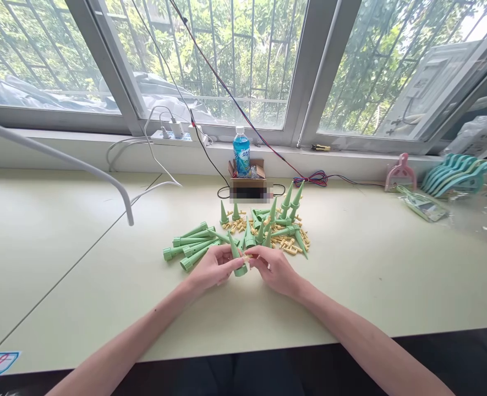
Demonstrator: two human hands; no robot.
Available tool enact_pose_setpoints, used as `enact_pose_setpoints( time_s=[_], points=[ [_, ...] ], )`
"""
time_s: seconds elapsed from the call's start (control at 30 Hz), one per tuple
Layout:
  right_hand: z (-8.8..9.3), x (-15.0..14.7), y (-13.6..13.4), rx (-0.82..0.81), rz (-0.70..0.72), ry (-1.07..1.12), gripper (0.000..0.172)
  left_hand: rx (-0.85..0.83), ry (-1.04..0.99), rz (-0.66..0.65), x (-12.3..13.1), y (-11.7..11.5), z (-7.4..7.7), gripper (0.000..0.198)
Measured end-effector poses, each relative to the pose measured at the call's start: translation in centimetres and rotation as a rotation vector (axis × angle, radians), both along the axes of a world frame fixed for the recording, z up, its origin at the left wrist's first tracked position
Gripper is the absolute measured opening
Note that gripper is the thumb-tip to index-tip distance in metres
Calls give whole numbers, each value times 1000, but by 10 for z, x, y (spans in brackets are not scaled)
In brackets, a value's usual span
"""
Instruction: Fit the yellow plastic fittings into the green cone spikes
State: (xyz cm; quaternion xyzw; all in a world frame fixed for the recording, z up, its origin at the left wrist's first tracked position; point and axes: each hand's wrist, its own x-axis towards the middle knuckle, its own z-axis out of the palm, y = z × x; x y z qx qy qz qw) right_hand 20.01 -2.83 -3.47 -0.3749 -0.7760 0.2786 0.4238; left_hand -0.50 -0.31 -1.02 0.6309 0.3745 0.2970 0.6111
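Observation:
My left hand [217,265] is closed around a green plastic spike [235,256], its pointed end up and its wide collar low, near the table. Between the fingertips of my right hand [273,268] is a small yellow plastic fitting [248,256], held against the side of that spike. The fingers partly cover the fitting, so I cannot tell how far it sits in the spike. Just beyond my hands lies a heap of green spikes [249,235] mixed with loose yellow fittings [289,244]. Left of the heap, several green spikes [190,247] lie side by side.
A blue bottle [242,151] stands in a small cardboard box [249,182] by the windowsill. A white curved tube [103,179] crosses the left side. Coiled cable [315,178] lies at the back. Pink [400,175] and teal dustpans [453,175] are at the right.

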Motion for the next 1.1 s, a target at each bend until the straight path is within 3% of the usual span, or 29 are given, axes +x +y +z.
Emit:
enact_pose_setpoints(
  time_s=[0.2, 0.47, 0.6, 0.83, 0.97, 1.1],
  points=[
    [3, 2, 1, 52, 25, -4, 24, -159, -85, -2, -3, 2, -4, 40],
    [3, 3, 2, 128, 43, 27, 26, -145, -71, -97, -5, 1, -4, 34],
    [3, 3, 0, 49, 47, 4, 28, 47, 20, -110, -4, -2, -3, 31],
    [3, 1, -1, -114, 11, -60, 38, 599, 238, -17, 1, -5, -10, 17],
    [3, 0, -2, -145, -17, -49, 38, 711, 260, 13, 0, -3, -14, 15],
    [1, -2, -2, -134, -58, -16, 37, 709, 243, 41, 0, -3, -15, 16]
  ],
)
